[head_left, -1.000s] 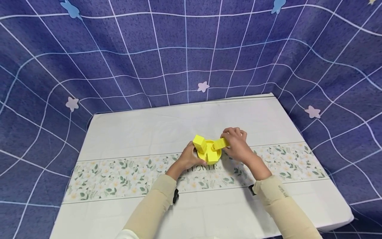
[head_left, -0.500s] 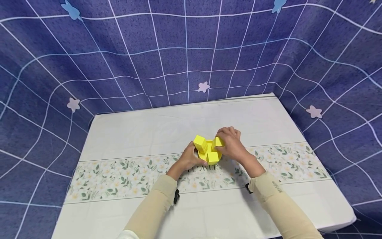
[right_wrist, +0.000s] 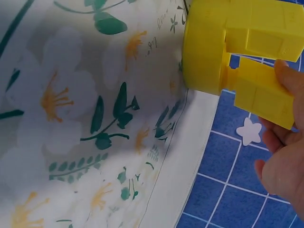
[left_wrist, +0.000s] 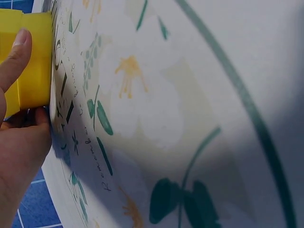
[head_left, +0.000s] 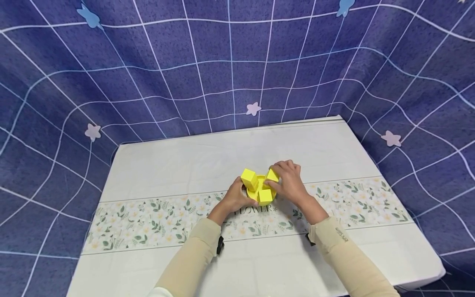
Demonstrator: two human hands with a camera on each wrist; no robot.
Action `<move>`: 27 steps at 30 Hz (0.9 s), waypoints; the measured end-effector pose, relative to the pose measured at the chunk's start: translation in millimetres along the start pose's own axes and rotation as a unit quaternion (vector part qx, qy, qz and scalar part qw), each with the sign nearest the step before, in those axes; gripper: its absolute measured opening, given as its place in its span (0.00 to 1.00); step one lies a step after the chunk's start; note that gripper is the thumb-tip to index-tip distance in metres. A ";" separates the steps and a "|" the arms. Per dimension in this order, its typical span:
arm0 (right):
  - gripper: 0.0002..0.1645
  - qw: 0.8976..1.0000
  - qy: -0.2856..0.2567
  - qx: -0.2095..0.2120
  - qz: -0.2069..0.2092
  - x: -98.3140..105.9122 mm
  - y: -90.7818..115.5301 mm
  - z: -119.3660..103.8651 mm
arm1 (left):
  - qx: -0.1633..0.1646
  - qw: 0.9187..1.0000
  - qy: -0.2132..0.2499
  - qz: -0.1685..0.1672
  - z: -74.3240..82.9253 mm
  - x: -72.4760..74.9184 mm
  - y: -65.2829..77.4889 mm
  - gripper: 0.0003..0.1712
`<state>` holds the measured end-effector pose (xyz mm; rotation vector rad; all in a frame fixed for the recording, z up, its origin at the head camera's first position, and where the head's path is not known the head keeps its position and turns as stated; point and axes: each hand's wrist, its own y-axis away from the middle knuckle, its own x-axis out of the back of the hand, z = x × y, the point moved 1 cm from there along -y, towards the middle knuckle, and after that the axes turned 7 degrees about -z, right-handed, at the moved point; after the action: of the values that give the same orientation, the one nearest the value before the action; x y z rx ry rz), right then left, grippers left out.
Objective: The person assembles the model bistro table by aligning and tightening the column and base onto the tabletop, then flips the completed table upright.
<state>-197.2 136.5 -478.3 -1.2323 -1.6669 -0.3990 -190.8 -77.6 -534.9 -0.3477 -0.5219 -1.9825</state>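
Note:
A round yellow plastic base [head_left: 252, 196] stands near the middle of the table, with two yellow rectangular blocks, a left block [head_left: 248, 177] and a front block [head_left: 265, 196], standing up from it. My left hand [head_left: 235, 196] grips the base from the left, its thumb against the yellow side in the left wrist view. My right hand [head_left: 291, 181] pinches a third yellow block [right_wrist: 263, 90] at the base's right side. In the right wrist view this block's narrow end meets the rim, slightly tilted away from the neighbouring block. How deeply it sits cannot be told.
A white tablecloth [head_left: 185, 165] with a floral band covers the table, and dark lettering [head_left: 256, 208] shows just in front of the base. Behind and beside the table hangs a blue grid-patterned curtain [head_left: 208, 74] with stars.
My right hand has moved left with its block, which was leaning outward and now stands more upright at the base's rim. My left hand keeps its grip on the base.

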 end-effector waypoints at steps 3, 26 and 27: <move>0.30 0.999 -0.034 -0.007 -0.029 1.6 1.8 1.6 | -0.002 1.000 0.002 -0.001 0.5 0.4 0.4 0.51; 0.26 0.956 -0.247 -0.139 -0.072 -10.8 -0.9 7.3 | 0.006 1.000 -0.007 0.006 1.8 -0.6 -0.1 0.51; 0.26 0.956 -0.249 -0.138 -0.075 -11.4 -0.6 6.6 | 0.005 1.000 -0.006 0.005 2.0 -0.6 0.0 0.51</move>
<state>-201.2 134.9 -490.8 -1.5034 -2.2018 -0.4511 -190.4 -76.2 -533.5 -0.3554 -0.5365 -1.9680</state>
